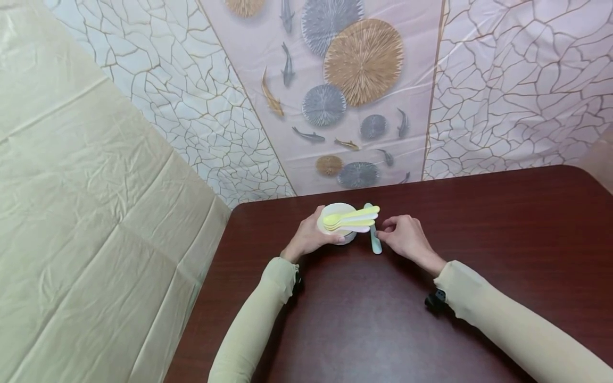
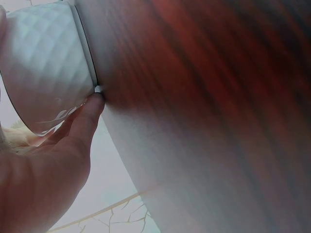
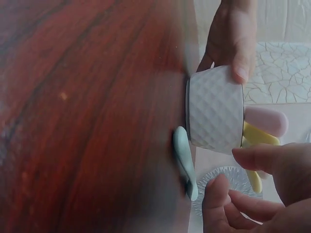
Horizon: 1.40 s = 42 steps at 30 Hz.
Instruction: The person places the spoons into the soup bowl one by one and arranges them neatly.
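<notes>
A white bowl [image 1: 346, 239] with a quilted diamond pattern [image 3: 216, 109] stands upright on the table. My left hand [image 1: 310, 233] grips its side, thumb near the rim; the left wrist view shows the fingers [image 2: 80, 124] against its wall. Several yellow and pale pink or white spoons [image 1: 356, 216] lie in the bowl, handles sticking out to the right. A pale green spoon [image 1: 375, 242] rests on the table just right of the bowl. Beside it hovers my right hand [image 1: 406, 237], thumb and fingers loosely bent and apart, holding nothing in the right wrist view.
The dark red-brown wooden table [image 1: 335, 319] ends at a far edge just behind the bowl. Behind that hangs a patterned wall cloth [image 1: 287, 154]. A beige covering [image 1: 105, 213] is on the left. Both wrists wear dark cameras [image 1: 436, 301].
</notes>
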Tool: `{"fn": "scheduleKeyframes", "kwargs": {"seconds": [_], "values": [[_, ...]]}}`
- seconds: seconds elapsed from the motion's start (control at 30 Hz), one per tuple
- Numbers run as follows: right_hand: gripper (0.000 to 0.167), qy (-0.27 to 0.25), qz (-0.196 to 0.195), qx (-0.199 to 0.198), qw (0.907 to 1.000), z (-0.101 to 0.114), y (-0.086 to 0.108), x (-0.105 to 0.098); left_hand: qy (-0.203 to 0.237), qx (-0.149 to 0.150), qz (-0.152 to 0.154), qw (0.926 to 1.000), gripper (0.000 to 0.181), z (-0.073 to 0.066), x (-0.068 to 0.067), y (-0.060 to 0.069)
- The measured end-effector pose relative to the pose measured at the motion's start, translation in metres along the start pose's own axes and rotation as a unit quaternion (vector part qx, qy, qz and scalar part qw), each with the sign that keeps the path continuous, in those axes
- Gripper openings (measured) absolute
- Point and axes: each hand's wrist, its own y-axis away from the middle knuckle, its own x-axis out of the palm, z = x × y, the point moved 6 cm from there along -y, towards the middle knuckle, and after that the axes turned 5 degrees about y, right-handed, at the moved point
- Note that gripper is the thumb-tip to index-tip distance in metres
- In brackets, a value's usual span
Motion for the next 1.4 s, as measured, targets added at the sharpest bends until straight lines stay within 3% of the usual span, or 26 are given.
{"fn": "scheduleKeyframes", "kwargs": {"seconds": [0.63, 0.73, 0.77, 0.87, 0.97, 1.0, 1.23, 1.4], "values": [[0.033, 0.027, 0.016, 0.001, 0.9995, -0.001, 0.001, 0.015, -0.001, 0.000, 0.000, 1.0000, 0.090, 0.002, 0.001, 0.000], [0.033, 0.017, 0.009, -0.009, 0.9998, -0.010, -0.002, 0.020, 0.001, 0.006, 0.001, 1.0000, 0.092, 0.004, 0.001, 0.000], [0.032, 0.017, 0.008, -0.007, 0.9998, -0.010, -0.001, 0.020, 0.002, 0.019, 0.001, 0.9998, 0.096, 0.013, 0.003, -0.006], [0.033, 0.016, 0.005, -0.005, 0.9998, -0.012, -0.002, 0.020, 0.001, 0.024, -0.001, 0.9997, 0.096, 0.013, 0.002, -0.008], [0.032, 0.033, 0.008, 0.004, 0.9994, -0.006, 0.001, 0.017, -0.007, 0.022, -0.004, 0.9997, 0.094, 0.012, 0.002, -0.008], [0.033, 0.035, 0.008, 0.004, 0.9993, -0.006, 0.000, 0.017, -0.011, 0.009, -0.005, 0.9999, 0.090, 0.003, -0.001, -0.003], [0.031, 0.043, 0.013, -0.002, 0.9990, -0.007, -0.001, 0.019, -0.023, -0.004, -0.004, 0.9997, 0.089, 0.001, 0.000, -0.001], [0.029, 0.040, 0.012, -0.018, 0.9990, -0.026, -0.015, 0.036, -0.019, -0.003, -0.003, 0.9998, 0.089, 0.002, 0.000, -0.001]]}}
